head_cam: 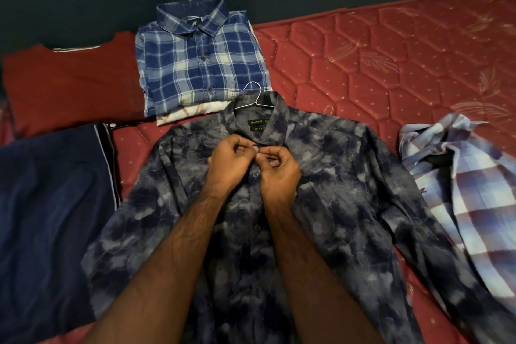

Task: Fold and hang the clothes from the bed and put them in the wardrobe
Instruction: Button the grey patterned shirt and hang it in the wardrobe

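both hands, left hand (229, 160) and right hand (276, 167), pinch the top button (256, 149) of the dark patterned shirt (321, 176) lying under them on the bed (391, 64), a hanger (255, 98) poking from its collar just beyond the fingertips.

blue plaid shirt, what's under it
A strip of white cloth with red marks sticks out beneath the folded blue plaid shirt; the rest of it is covered, so what it is stays unclear.
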Available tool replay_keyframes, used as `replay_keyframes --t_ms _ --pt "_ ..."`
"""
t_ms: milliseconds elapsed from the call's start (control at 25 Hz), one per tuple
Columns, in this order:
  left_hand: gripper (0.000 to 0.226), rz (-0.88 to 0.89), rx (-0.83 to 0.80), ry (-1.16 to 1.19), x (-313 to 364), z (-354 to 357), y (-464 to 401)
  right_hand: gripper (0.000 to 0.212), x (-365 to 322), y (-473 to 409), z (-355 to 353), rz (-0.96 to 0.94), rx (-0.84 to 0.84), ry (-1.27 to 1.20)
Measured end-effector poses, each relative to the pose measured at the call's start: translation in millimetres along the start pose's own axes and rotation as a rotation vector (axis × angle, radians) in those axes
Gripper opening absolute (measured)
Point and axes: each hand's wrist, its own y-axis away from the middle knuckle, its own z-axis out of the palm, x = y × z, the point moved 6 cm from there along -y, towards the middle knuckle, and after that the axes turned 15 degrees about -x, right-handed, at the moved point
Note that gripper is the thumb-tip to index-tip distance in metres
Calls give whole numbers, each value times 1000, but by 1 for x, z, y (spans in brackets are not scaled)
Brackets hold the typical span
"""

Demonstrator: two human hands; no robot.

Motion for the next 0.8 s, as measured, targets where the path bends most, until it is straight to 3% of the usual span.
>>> replay_keyframes --t_ms 200,400,560,720,800 --pt "19 60 -9 94 11 -1 2 8 0 -2 3 2 -30 54" --pt "23 95 17 -13 11 -3 2 7 -5 3 4 -37 11 84" --pt "19 141 -4 106 7 -5 4 4 -5 3 5 -25 -8 39" --pt "25 134 -19 117 8 -6 4 36 -9 3 4 53 -11 1" --pt "20 116 -33 144 7 -6 3 40 -11 2 6 68 -4 30"
